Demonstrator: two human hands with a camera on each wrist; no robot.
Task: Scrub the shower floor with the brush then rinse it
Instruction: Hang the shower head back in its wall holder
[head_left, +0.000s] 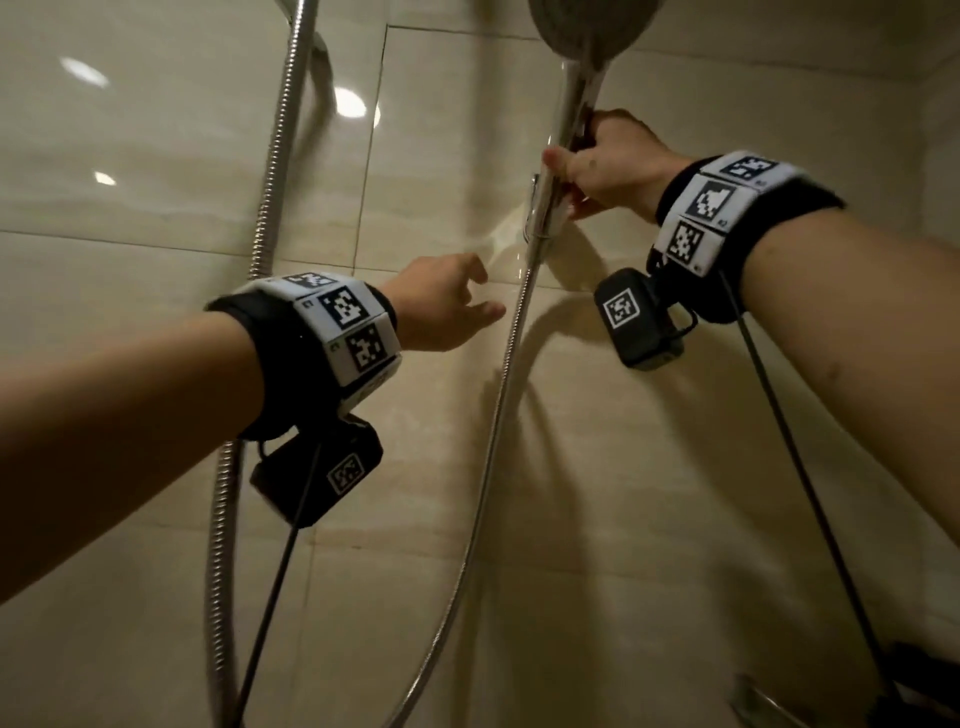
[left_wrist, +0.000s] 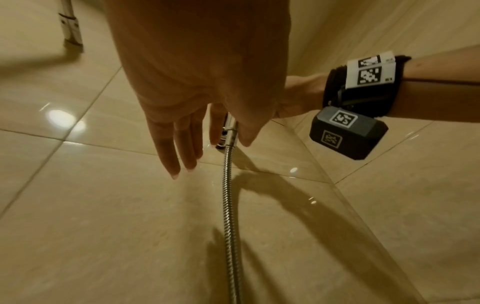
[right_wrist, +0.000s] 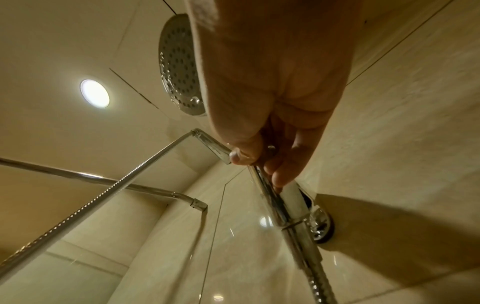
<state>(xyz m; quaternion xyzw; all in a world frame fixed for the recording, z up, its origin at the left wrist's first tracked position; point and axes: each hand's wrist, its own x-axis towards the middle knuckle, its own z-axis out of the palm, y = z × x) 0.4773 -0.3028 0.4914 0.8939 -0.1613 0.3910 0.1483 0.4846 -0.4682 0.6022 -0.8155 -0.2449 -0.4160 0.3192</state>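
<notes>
Beige glossy wall tiles. Right hand: grip wrapping chrome handheld shower wand, presumably for rinsing. Left hand: slack, empty, below.

shower head: I see a round grey head at the top of my head view; from my right wrist its chrome face shows rows of nozzle holes, wet drops on it.
handle: chrome, nearly upright against the beige tiled wall, gripped in my right hand.
hose: ribbed metal, joined to the handle's lower end, hanging down in a curve close to the wall.
brush: not visible to me.
</notes>
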